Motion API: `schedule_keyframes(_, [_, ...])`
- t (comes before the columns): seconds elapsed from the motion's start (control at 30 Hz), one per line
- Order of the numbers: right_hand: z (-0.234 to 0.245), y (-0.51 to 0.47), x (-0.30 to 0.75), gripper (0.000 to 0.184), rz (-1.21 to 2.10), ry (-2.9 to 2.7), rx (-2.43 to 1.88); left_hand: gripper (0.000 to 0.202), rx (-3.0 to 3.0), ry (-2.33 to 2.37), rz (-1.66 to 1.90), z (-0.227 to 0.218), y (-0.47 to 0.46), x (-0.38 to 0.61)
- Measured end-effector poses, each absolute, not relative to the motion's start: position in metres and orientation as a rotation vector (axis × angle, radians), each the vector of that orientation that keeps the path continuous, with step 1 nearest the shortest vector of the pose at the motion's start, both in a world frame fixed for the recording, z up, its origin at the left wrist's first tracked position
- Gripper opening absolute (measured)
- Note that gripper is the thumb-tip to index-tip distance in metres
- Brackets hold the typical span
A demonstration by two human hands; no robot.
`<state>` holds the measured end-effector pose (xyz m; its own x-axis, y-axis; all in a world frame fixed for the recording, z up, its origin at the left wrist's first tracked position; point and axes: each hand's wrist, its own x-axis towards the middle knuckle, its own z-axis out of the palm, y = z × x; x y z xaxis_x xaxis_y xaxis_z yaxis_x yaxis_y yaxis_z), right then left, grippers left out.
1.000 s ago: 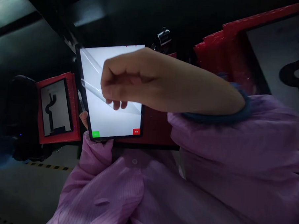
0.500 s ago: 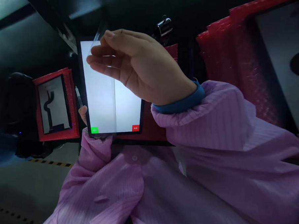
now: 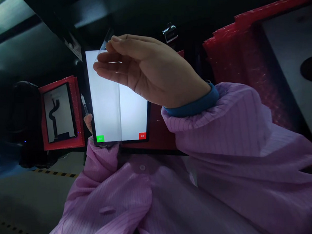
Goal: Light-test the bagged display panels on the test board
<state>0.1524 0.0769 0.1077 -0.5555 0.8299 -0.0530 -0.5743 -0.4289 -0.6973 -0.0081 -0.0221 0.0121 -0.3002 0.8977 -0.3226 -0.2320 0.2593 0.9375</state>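
A tablet [image 3: 132, 116] shows a bright white screen with a green box at its lower left and a red box at its lower right. My left hand [image 3: 88, 121] grips it from the lower left; the thumb shows at the edge, and the other fingers are hidden. A clear film [image 3: 103, 45] hangs partly over the screen, with its straight edge running down the middle. Above the screen, my right hand [image 3: 153, 67] pinches this film between thumb and fingertips. Beside the tablet's left edge is a pen [image 3: 84, 104]; whether my left hand touches it I cannot tell.
A second tablet [image 3: 60, 113] rests on red bubble wrap [image 3: 79, 127] at left. More red bubble wrap [image 3: 236, 62] and a large device with a pale screen [image 3: 286, 40] are at right. A shiny metal object [image 3: 170, 33] sits behind my right hand.
The whole view has shifted slightly, so most things appear a little lower and further right. Both hands keep nearly the same grip and place over the tablet.
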Motion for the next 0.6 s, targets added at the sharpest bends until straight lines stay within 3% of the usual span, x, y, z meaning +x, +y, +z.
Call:
schedule_keyframes(0.23, [0.114, 0.078, 0.161, 0.023, 1.949, -0.914, -0.581, 0.074, 0.508, 1.307, 1.391, 0.007, -0.024, -0.010])
schedule_keyframes(0.47, [0.126, 0.083, 0.178, 0.027, 0.831, -1.800, -1.320, 0.075, 0.501, 1.390, 1.371, 0.002, -0.025, -0.014])
schedule_keyframes(0.57, [0.122, 0.084, 0.183, 0.018, 0.762, -1.943, -1.342, 0.073, 0.479, 1.404, 1.374, 0.002, -0.025, -0.015])
schedule_keyframes(0.6, [0.122, 0.084, 0.184, 0.023, 0.792, -1.960, -1.324, 0.076, 0.481, 1.417, 1.342, 0.001, -0.025, -0.016])
